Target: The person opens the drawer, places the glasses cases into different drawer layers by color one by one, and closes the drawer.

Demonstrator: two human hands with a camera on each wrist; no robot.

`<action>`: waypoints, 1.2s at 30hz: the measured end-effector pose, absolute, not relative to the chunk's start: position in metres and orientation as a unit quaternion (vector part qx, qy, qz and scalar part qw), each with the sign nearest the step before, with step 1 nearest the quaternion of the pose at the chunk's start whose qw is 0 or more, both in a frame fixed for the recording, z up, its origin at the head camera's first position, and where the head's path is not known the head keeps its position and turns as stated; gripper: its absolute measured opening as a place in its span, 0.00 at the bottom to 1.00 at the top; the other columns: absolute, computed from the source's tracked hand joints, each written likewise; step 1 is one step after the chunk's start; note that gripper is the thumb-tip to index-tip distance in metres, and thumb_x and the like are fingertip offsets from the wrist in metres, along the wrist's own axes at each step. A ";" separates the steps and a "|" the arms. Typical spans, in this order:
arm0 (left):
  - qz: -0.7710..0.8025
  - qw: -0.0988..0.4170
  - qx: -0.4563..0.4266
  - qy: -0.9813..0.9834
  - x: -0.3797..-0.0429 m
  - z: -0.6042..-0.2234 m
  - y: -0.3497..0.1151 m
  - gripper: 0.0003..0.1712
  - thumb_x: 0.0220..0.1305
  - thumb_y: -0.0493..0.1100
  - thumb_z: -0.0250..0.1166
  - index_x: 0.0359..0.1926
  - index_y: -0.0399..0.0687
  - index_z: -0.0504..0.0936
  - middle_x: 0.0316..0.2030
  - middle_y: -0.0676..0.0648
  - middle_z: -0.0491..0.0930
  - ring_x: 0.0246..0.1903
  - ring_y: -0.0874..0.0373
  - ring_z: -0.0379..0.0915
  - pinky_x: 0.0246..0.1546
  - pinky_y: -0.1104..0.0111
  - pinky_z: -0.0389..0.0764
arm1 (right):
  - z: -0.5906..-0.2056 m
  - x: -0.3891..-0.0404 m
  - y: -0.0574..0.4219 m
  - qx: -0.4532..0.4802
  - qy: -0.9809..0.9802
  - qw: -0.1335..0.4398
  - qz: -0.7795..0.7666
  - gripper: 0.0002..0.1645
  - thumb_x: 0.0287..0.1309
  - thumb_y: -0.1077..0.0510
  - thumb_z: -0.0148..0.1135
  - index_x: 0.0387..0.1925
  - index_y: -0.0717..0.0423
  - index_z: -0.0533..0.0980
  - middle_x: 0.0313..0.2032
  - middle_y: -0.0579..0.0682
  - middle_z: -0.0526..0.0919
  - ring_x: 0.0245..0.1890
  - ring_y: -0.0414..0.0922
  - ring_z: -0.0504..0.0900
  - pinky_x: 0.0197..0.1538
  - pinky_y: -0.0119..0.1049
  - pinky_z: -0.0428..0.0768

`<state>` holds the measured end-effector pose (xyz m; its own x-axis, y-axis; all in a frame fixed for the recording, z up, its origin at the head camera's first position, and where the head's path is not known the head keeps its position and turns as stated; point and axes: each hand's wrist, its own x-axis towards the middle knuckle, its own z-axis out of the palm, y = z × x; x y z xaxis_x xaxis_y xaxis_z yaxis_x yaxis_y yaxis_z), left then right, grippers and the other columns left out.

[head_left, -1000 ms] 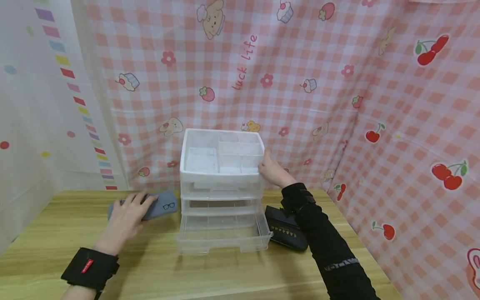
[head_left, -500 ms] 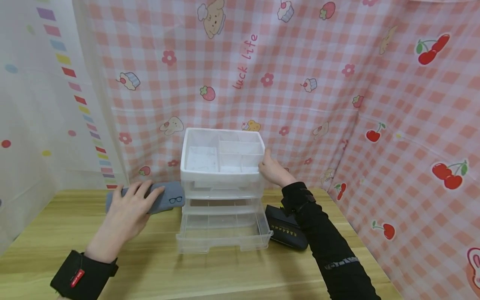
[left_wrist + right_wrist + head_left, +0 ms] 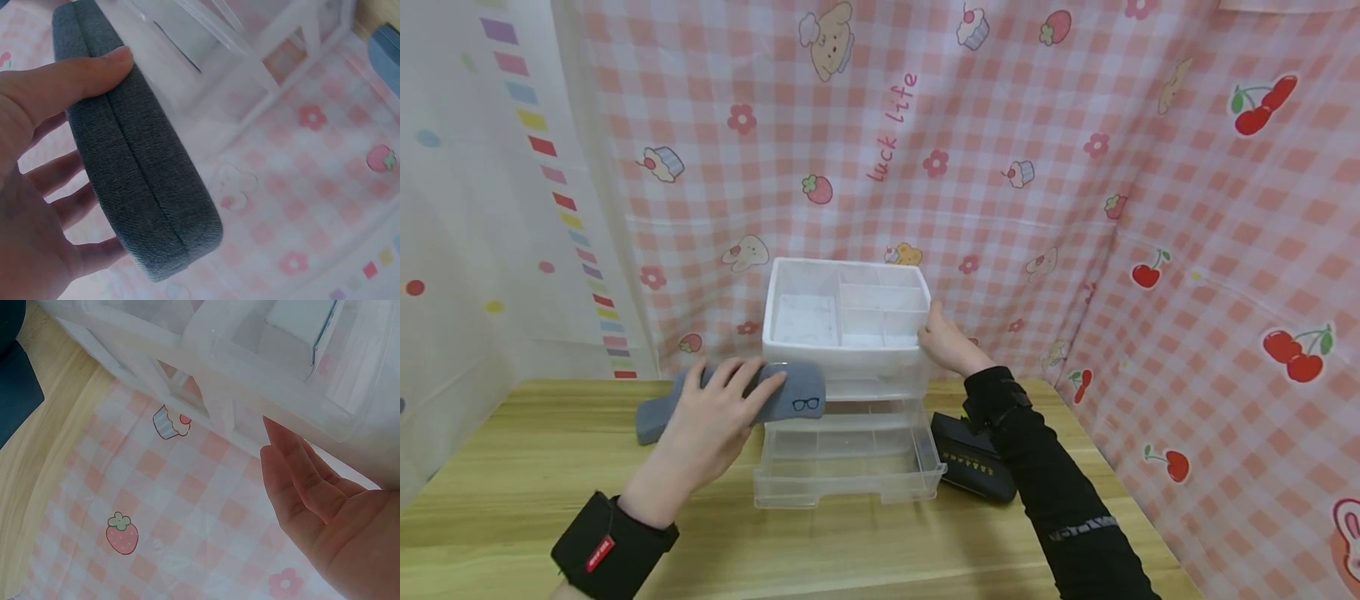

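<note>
My left hand (image 3: 718, 425) grips a blue-grey glasses case (image 3: 797, 392), with a small glasses drawing on it. In the left wrist view the thumb presses on the edge of the case (image 3: 137, 144), fingers behind it. The case is in front of the left part of a white plastic drawer organizer (image 3: 842, 354). The organizer's clear bottom drawer (image 3: 850, 483) is pulled out. My right hand (image 3: 951, 340) rests at the organizer's right side, its fairly straight fingers (image 3: 300, 469) right at the wall under the upper rim.
Another blue-grey case (image 3: 653, 418) lies on the wooden table (image 3: 850, 558) at the left. A black case with gold lettering (image 3: 973, 462) lies right of the open drawer. Checked pink cloth (image 3: 760, 208) hangs close behind the organizer and along the right side.
My left hand has lifted the glasses case and moved right with it, up to the organizer's front. The case left on the table now shows at the left. My right hand has stayed in place.
</note>
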<state>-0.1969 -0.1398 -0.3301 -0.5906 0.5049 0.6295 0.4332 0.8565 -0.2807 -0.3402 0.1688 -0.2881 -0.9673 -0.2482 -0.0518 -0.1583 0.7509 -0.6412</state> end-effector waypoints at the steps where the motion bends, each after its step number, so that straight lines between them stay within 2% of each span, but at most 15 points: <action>1: 0.047 0.373 -0.271 -0.886 -0.199 -0.331 -0.137 0.40 0.36 0.39 0.79 0.56 0.50 0.77 0.52 0.39 0.76 0.51 0.43 0.72 0.50 0.43 0.72 | -0.288 -0.340 0.169 -0.108 0.933 0.066 -0.336 0.37 0.72 0.55 0.31 0.72 0.59 0.29 0.69 0.66 0.54 0.64 0.58 0.65 0.61 0.53 0.70; 9: 0.044 0.389 -0.316 -0.864 -0.211 -0.339 -0.109 0.35 0.46 0.40 0.75 0.58 0.53 0.76 0.54 0.40 0.75 0.54 0.44 0.70 0.52 0.44 0.72 | -0.291 -0.343 0.169 -0.113 0.932 0.060 -0.339 0.37 0.72 0.54 0.32 0.72 0.57 0.29 0.70 0.66 0.52 0.65 0.58 0.65 0.61 0.53 0.69; 16: 0.050 0.370 -0.337 -0.864 -0.220 -0.354 -0.086 0.34 0.50 0.41 0.73 0.60 0.57 0.74 0.56 0.45 0.74 0.56 0.48 0.69 0.56 0.48 0.71 | -0.290 -0.344 0.170 -0.106 0.928 0.067 -0.349 0.38 0.72 0.54 0.33 0.72 0.55 0.28 0.70 0.66 0.53 0.65 0.58 0.65 0.62 0.54 0.69; 24: 0.049 0.343 -0.358 -0.867 -0.229 -0.374 -0.071 0.36 0.45 0.46 0.76 0.58 0.58 0.74 0.56 0.47 0.75 0.55 0.49 0.71 0.54 0.49 0.73 | -0.291 -0.342 0.170 -0.113 0.928 0.065 -0.349 0.38 0.72 0.54 0.33 0.72 0.55 0.28 0.69 0.66 0.54 0.63 0.58 0.67 0.60 0.53 0.70; 30: 0.012 0.289 -0.362 -0.886 -0.233 -0.383 -0.068 0.37 0.44 0.46 0.77 0.58 0.57 0.74 0.55 0.46 0.76 0.55 0.49 0.72 0.52 0.50 0.74 | -0.291 -0.343 0.170 -0.117 0.928 0.065 -0.349 0.36 0.72 0.54 0.33 0.72 0.55 0.31 0.68 0.66 0.55 0.62 0.58 0.68 0.59 0.52 0.71; 36: -0.051 0.224 -0.363 -0.903 -0.237 -0.386 -0.067 0.35 0.44 0.44 0.77 0.57 0.54 0.75 0.55 0.44 0.77 0.55 0.47 0.72 0.54 0.48 0.73 | -0.291 -0.343 0.170 -0.117 0.928 0.063 -0.348 0.37 0.72 0.55 0.33 0.72 0.56 0.30 0.69 0.65 0.53 0.63 0.58 0.65 0.62 0.54 0.68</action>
